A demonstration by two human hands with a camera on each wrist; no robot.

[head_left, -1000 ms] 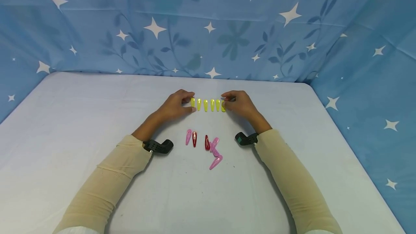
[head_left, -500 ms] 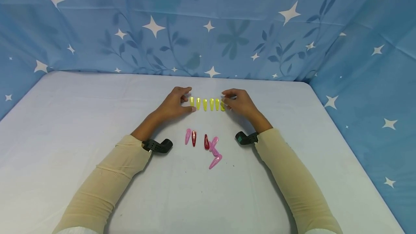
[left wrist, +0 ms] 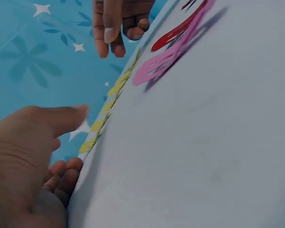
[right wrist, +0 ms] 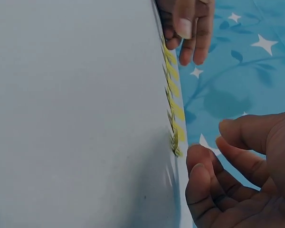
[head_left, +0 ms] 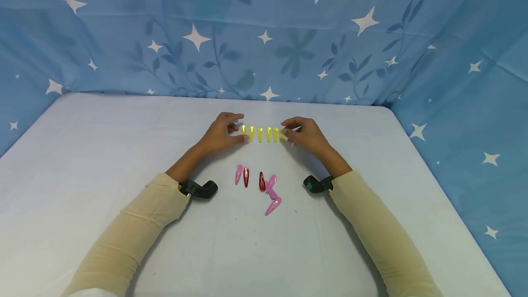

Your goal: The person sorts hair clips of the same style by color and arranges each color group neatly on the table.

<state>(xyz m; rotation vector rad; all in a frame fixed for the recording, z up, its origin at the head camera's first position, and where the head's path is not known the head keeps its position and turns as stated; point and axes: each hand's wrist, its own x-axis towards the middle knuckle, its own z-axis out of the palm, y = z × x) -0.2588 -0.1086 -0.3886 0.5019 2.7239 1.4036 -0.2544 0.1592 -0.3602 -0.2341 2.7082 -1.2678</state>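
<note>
Several yellow snap hair clips (head_left: 260, 134) form an upright, side-by-side row on the white table. At the row's left end is my left hand (head_left: 222, 133); its thumb and index finger stand apart around the end clip, thumb tip near the clip's lower end. My right hand (head_left: 307, 135) is at the other end, thumb overlapping the last yellow clip in the head view. In the right wrist view, the fingers (right wrist: 204, 190) of that hand are spread beside the row with nothing between them. From the left wrist view, the yellow clips (left wrist: 104, 114) lie just beyond my left thumb.
Nearer the body lie a pink hair clip (head_left: 239, 174) and a red hair clip (head_left: 246, 177) side by side. To their right is another red clip (head_left: 261, 181), beside overlapping pink clips (head_left: 271, 184) and a pink clip (head_left: 273, 206). A blue curtain (head_left: 264, 35) hangs behind the table.
My left index finger has drawn back from the leftmost yellow clip, opening the gap to the thumb. My right forearm has shifted slightly right. The pink and red clips stay put.
</note>
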